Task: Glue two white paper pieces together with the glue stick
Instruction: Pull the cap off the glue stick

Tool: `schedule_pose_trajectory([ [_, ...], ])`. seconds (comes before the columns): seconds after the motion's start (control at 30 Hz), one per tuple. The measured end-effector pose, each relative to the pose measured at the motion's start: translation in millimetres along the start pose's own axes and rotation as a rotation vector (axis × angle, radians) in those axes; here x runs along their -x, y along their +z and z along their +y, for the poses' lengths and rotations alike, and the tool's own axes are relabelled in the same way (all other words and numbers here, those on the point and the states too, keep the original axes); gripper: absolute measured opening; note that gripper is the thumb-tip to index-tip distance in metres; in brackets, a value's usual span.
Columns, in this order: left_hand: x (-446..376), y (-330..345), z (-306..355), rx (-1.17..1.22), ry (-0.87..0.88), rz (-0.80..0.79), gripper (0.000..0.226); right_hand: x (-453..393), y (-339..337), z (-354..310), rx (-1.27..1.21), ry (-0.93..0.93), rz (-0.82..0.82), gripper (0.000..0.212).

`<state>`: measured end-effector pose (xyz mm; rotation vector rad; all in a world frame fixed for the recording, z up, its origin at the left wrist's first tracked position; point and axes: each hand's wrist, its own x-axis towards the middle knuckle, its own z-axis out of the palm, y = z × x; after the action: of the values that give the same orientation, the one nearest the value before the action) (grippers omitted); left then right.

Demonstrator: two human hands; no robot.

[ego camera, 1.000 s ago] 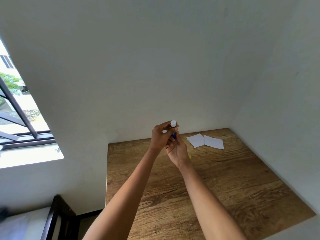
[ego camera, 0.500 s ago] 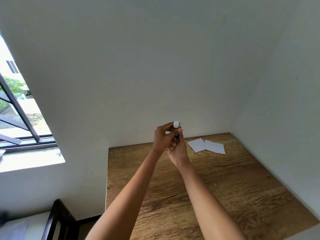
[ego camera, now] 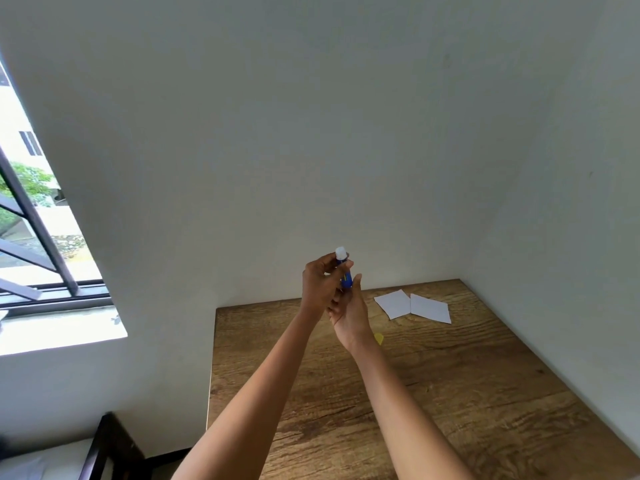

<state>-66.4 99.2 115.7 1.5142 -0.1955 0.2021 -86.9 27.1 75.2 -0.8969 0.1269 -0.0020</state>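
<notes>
both hands hold the glue stick (ego camera: 345, 271) upright above the table (ego camera: 450, 393): left hand (ego camera: 320, 287) pinches its upper part, right hand (ego camera: 349, 315) grips the base; two white papers (ego camera: 412, 304) lie flat at far right

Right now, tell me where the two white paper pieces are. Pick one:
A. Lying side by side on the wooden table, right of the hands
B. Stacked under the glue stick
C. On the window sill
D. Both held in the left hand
A. The two white paper pieces lie flat side by side on the wooden table, right of both hands, which hold the glue stick up above the table.
</notes>
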Motion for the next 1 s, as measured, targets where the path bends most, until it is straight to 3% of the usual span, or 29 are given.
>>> schedule_pose_trajectory([
  [0.13, -3, -5, 0, -0.032, -0.018, 0.01, 0.011, -1, 0, 2, -0.084, -0.021, -0.06, 0.043],
  [0.3, -4, 0, -1, -0.094, -0.005, -0.051, 0.019, -9, 1, -1, -0.019, 0.024, 0.023, 0.058],
  [0.5, -12, -1, -11, -0.095, -0.029, 0.026, 0.015, -7, -7, 7, -0.091, -0.01, -0.054, 0.038],
  [0.7, -15, 7, -17, -0.077, -0.035, -0.026, 0.008, -15, -5, -2, 0.011, 0.074, 0.072, 0.056],
  [0.87, -22, 9, -19, -0.054, -0.076, 0.01, 0.011, -16, -14, 3, -0.026, 0.044, 0.001, 0.042],
  [1.0, -22, 11, -28, -0.11, -0.052, -0.028, 0.014, -23, -26, -2, 0.084, 0.121, -0.033, 0.047],
])
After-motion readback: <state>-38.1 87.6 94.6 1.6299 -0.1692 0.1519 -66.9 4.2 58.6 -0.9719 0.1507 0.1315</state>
